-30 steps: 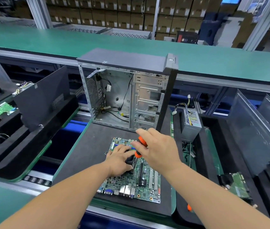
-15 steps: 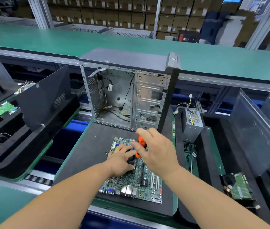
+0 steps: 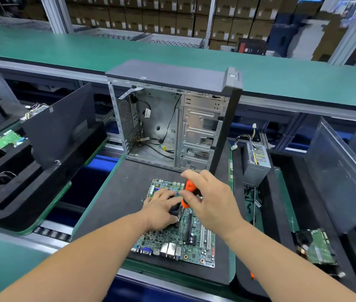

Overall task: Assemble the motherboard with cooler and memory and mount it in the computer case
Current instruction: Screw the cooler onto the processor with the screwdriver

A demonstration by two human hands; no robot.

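R hand (image 3: 210, 201) has its grip closed round an orange-handled screwdriver (image 3: 187, 194), thumb and fingers wrapped on the handle, tool upright w/ tip down toward the board; the tip itself is hidden behind the L hand. L hand (image 3: 161, 209) lies just left of that grip, fingers curled over a black cooler (image 3: 174, 211), holding it down on the motherboard (image 3: 172, 234); how tight the fingers clamp, can't tell. Both hands touch or nearly touch at the screwdriver handle.

Motherboard lies flat on a dark mat (image 3: 116, 197) on the bench, directly under both grips, rear ports toward the person. Computer case (image 3: 172, 118) stands upright just beyond the R grip, side open, cables loose inside. Right of the R grip, a power supply (image 3: 257, 162) w/ wire bundle sits in a black foam tray; nearer the person on that side, a hard drive (image 3: 316, 247) lies board-up. Well left of the L grip, a black side panel (image 3: 59, 123) leans in another foam tray.
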